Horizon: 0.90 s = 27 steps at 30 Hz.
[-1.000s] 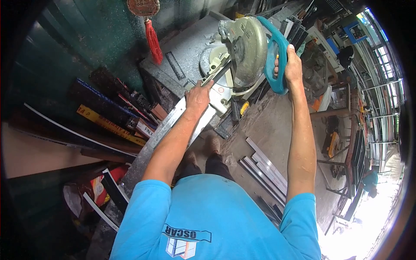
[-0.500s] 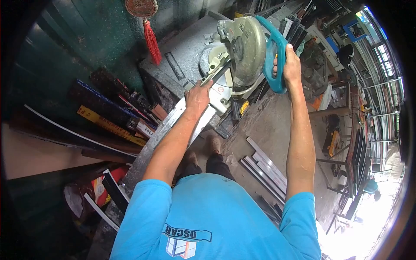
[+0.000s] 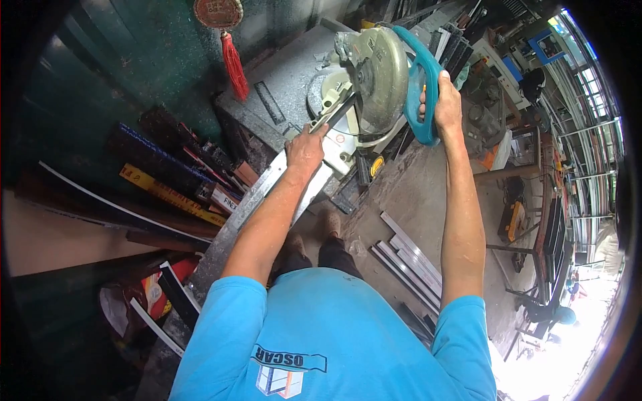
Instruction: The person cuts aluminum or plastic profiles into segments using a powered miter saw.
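A mitre saw (image 3: 378, 77) with a pale, dusty blade guard stands on the workbench. My right hand (image 3: 449, 103) is closed around its teal handle (image 3: 416, 73). My left hand (image 3: 305, 151) grips a dark, narrow bar (image 3: 340, 107) on the saw's base, short of the guard. The fingers of this hand are partly hidden, and so is the bar's far end near the blade. A light metal rail (image 3: 314, 184) runs under my left forearm.
Metal profiles (image 3: 404, 260) lie on the floor by my feet. Boards and strips (image 3: 174, 190) lean at the left below a hanging red tassel (image 3: 234, 67). A yellow tape measure (image 3: 377, 166) sits beside the saw. Racks (image 3: 588, 160) and another person (image 3: 562, 314) are at far right.
The saw's handle and my right hand have shifted very slightly left and down. My left hand keeps its place. The person in the right background has moved.
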Available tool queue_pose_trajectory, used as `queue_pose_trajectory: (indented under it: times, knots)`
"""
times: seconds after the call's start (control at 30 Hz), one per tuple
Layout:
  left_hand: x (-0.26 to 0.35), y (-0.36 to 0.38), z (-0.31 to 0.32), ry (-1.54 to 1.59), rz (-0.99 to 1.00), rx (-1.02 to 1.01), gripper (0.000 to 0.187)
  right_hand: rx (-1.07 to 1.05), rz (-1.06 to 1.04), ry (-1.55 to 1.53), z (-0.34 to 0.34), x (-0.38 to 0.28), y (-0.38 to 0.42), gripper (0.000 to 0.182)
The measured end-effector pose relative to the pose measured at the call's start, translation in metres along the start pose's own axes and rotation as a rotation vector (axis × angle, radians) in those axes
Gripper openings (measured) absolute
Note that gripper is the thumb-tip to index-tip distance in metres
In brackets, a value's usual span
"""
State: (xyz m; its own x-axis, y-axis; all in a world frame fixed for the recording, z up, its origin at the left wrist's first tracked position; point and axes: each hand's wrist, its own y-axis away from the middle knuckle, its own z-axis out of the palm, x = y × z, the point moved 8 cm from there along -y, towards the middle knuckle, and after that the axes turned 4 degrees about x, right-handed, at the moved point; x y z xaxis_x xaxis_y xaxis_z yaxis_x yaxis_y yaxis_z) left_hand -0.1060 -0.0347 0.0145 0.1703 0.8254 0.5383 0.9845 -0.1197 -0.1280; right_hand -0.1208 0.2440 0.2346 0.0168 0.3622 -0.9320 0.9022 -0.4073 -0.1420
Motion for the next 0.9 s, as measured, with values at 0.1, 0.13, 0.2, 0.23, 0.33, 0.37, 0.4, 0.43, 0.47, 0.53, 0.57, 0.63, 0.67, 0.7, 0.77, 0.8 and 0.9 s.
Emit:
queue_pose_trajectory:
  times: [0.1,0.13,0.2,0.23,0.33,0.37,0.4,0.43,0.47,0.53,0.57,0.63,0.67,0.7,0.77,0.8,0.9]
  knots:
    - [0.000,0.000,0.000,-0.007,0.004,0.008,0.043,0.003,-0.029,-0.004,0.000,0.006,0.002,0.061]
    - [0.000,-0.001,0.001,-0.007,0.008,0.013,0.043,-0.004,-0.028,-0.018,0.001,0.008,0.003,0.059]
    - [-0.001,-0.001,0.002,-0.012,0.016,0.017,0.043,-0.012,-0.021,-0.034,0.002,0.015,0.005,0.057]
    - [-0.001,-0.001,0.002,-0.016,0.020,0.021,0.043,-0.009,-0.019,-0.036,0.002,0.019,0.006,0.057]
    - [-0.001,-0.002,0.002,-0.026,0.030,0.025,0.042,0.003,-0.042,-0.037,0.003,0.023,0.011,0.056]
    - [-0.001,-0.002,0.002,-0.027,0.035,0.023,0.042,0.008,-0.040,-0.038,0.003,0.025,0.012,0.056]
    - [-0.002,-0.003,0.003,-0.018,0.041,0.016,0.043,0.018,-0.060,-0.043,0.003,0.027,0.013,0.058]
    - [-0.002,-0.003,0.004,-0.008,0.046,0.011,0.043,0.029,-0.082,-0.047,0.003,0.028,0.013,0.061]
    - [-0.002,-0.003,0.004,-0.009,0.052,0.009,0.043,0.041,-0.087,-0.030,0.002,0.031,0.014,0.060]
    - [0.000,-0.002,0.000,-0.007,0.065,0.022,0.044,0.049,-0.104,-0.026,0.002,0.036,0.017,0.060]
    - [0.002,-0.002,-0.001,-0.010,0.069,0.021,0.044,0.051,-0.122,-0.022,0.003,0.037,0.018,0.060]
    - [0.005,-0.001,-0.008,-0.025,0.040,0.049,0.049,0.058,-0.124,-0.011,0.002,0.038,0.019,0.060]
    - [0.008,0.000,-0.010,-0.028,0.043,0.048,0.049,0.053,-0.124,-0.014,0.003,0.040,0.019,0.059]
    - [0.008,0.001,-0.012,-0.032,0.037,0.046,0.048,0.049,-0.125,-0.017,0.003,0.041,0.020,0.058]
    - [0.008,-0.001,-0.012,-0.036,0.034,0.046,0.048,0.053,-0.133,-0.025,0.003,0.042,0.021,0.058]
    - [0.006,-0.002,-0.008,-0.035,0.049,0.037,0.045,0.054,-0.139,-0.032,0.003,0.043,0.022,0.057]
    - [0.000,-0.002,0.000,-0.026,0.062,0.031,0.043,0.051,-0.122,-0.044,0.004,0.045,0.023,0.056]
